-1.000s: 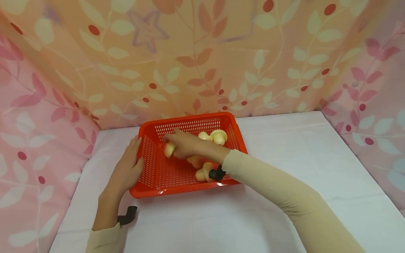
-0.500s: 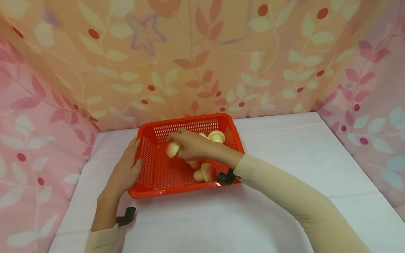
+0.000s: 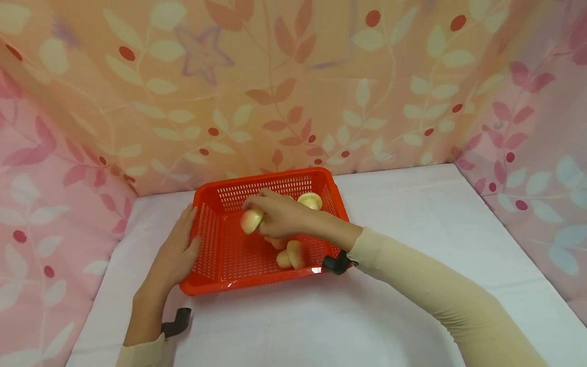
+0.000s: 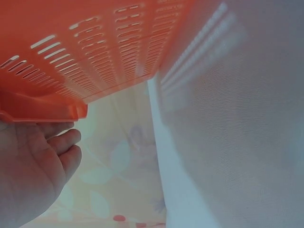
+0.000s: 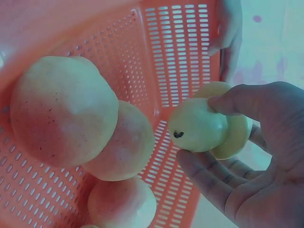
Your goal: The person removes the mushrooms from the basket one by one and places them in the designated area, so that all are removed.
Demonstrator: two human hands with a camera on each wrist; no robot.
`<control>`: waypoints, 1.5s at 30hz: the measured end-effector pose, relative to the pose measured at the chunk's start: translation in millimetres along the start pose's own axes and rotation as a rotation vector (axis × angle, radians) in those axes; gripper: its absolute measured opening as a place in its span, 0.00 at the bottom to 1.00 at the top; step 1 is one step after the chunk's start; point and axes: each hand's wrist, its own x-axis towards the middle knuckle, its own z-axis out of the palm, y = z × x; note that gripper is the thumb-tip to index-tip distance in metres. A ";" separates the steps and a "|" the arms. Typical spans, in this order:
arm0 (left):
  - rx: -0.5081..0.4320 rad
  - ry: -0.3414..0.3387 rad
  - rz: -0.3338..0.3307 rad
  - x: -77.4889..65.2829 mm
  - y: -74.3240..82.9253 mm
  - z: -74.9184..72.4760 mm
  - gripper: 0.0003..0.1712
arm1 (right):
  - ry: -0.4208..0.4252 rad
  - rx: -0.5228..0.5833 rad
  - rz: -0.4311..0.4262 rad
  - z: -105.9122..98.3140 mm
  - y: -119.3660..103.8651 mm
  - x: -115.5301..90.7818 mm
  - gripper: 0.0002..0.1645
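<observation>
My right hand [image 3: 286,216] is over the red plastic basket [image 3: 257,279], gripping a pale mushroom [image 3: 252,220] with a pinkish cap. In the right wrist view, thumb and fingers close round this mushroom [image 5: 199,126], its stem end turned to the camera. Beneath, other mushrooms lie in the basket: one near the front wall [image 3: 292,256], one at the back right [image 3: 310,200], and more partly hidden by my hand. My left hand [image 3: 175,255] rests along the basket's left rim, fingers straight; in the left wrist view its fingertips [image 4: 71,137] touch under the rim.
The basket stands on a white cloth-covered table [image 3: 394,219]. Behind it hangs a floral curtain [image 3: 275,92], with pink patterned cloth at both sides. Black curved pieces [image 3: 178,322] sit at both wrists.
My right hand has carried the gripped mushroom a little rightward, away from the basket's left wall. My left hand stays on the rim. The head view has shifted slightly.
</observation>
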 end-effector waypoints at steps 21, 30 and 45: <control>0.002 0.016 0.027 14.3 3.7 6.4 0.41 | 0.093 0.037 -0.034 -14.5 12.4 -35.4 0.28; 0.009 0.008 0.002 8.4 0.0 2.3 0.41 | 0.105 0.070 -0.026 -9.5 11.3 -48.1 0.29; 0.027 0.050 0.067 16.0 5.2 3.3 0.40 | 0.221 0.126 -0.033 -11.9 15.0 -73.9 0.29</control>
